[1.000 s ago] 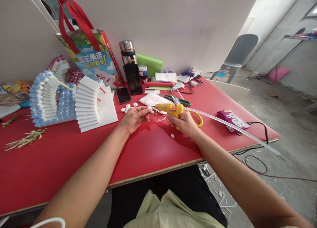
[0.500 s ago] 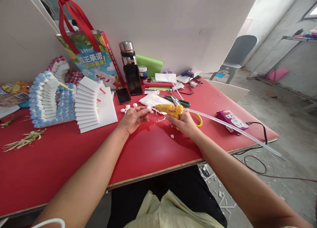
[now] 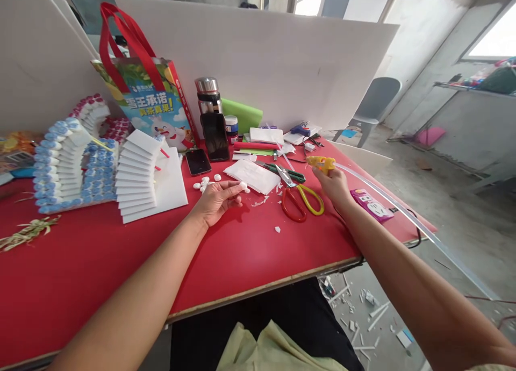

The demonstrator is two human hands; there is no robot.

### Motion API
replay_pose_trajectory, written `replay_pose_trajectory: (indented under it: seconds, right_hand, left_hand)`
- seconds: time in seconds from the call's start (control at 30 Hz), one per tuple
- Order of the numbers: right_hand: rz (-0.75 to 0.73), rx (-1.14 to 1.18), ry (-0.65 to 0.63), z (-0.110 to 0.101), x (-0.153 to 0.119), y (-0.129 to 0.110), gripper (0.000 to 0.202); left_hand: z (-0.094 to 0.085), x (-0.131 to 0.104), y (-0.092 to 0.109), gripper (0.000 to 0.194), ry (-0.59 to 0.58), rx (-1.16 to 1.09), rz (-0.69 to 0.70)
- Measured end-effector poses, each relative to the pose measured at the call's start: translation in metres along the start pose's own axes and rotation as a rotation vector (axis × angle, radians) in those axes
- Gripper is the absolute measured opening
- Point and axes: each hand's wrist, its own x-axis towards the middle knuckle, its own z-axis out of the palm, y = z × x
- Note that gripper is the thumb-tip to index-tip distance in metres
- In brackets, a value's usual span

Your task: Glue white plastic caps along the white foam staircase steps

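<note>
Between thumb and fingertips my left hand (image 3: pixel 220 201) pinches a small white rounded piece (image 3: pixel 244 186). Several similar white pieces (image 3: pixel 204 183) lie on the red table just behind that hand. My right hand (image 3: pixel 335 187) is wrapped round a yellow hot glue gun (image 3: pixel 321 162), held up over the right part of the table. A long clear glue stick (image 3: pixel 387 196) sticks out of its back end, past the table edge. Left of my right hand lie scissors with one red and one yellow handle (image 3: pixel 308 199). A white folded sheet (image 3: pixel 253 176) lies behind my left hand.
At left stand a white stepped foam model (image 3: pixel 137 172) and a blue-and-white one (image 3: pixel 64 166). Behind are a printed bag (image 3: pixel 157 102), a steel flask (image 3: pixel 207 86) and two phones (image 3: pixel 215 137). A purple power strip (image 3: pixel 371 204) sits near the right edge; white boards rise at the back.
My right hand has moved right with the glue gun, away from my left hand, uncovering the scissors. My left hand still pinches the white piece. The view has shifted slightly.
</note>
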Motion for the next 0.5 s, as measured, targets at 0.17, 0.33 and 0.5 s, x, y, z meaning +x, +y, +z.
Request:
replay_pose_trajectory:
  seconds: [0.17,0.33,0.5]
  right_hand:
    - [0.076,-0.236,0.01,0.003,0.008,0.016,0.041]
    - [0.07,-0.439,-0.046,0.0,0.004,0.006,0.037]
    - [0.01,-0.617,-0.11,-0.02,-0.03,-0.015,0.04]
  left_hand:
    - [0.004,-0.002,0.002,0.027,0.001,-0.012,-0.006]
    - [0.006,-0.003,0.003,0.029,-0.01,-0.022,-0.02]
    - [0.007,-0.005,0.003,0.03,-0.019,-0.017,-0.026]
